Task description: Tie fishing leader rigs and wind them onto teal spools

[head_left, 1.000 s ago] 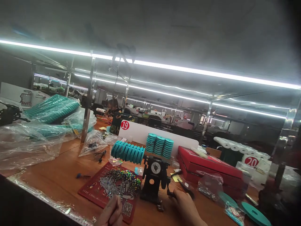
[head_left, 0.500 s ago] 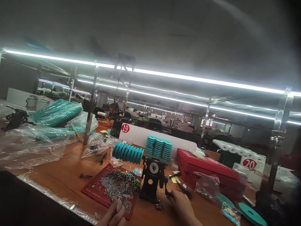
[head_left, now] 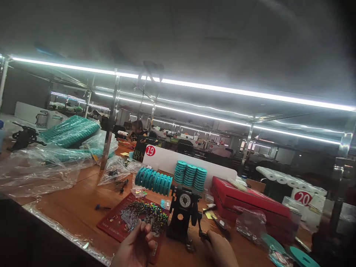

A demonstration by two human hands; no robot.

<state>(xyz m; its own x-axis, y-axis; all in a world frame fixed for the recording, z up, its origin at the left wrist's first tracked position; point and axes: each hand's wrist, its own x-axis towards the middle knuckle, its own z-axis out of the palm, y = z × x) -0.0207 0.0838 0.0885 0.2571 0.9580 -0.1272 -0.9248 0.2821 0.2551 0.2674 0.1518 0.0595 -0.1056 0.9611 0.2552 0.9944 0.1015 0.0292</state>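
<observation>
My right hand [head_left: 220, 249] is wrapped round the crank handle [head_left: 204, 235] of a black winding machine [head_left: 180, 218] with a round dial on its front. A row of turquoise spools [head_left: 153, 180] sits on the machine's shaft, reaching out to the left. My left hand [head_left: 135, 245] is raised over the near part of a red mat [head_left: 111, 222], its fingers curled in towards the thumb. Whatever it may hold is too small to make out. On the mat lies a heap of small metal pieces and coloured beads [head_left: 152, 210].
Stacked turquoise spools [head_left: 190, 176] stand behind the machine, before a white board [head_left: 164, 157] marked 19. To the right are a red box [head_left: 247, 202] and a plastic bag [head_left: 251, 224]. Bagged spools [head_left: 72, 131] lie at left by a metal post [head_left: 110, 122]. A person [head_left: 137, 129] sits farther back.
My left hand has risen slightly and turned, showing more of its palm side and curled fingers. The crank handle and my right hand have moved slightly lower. The whole view has shifted a little.
</observation>
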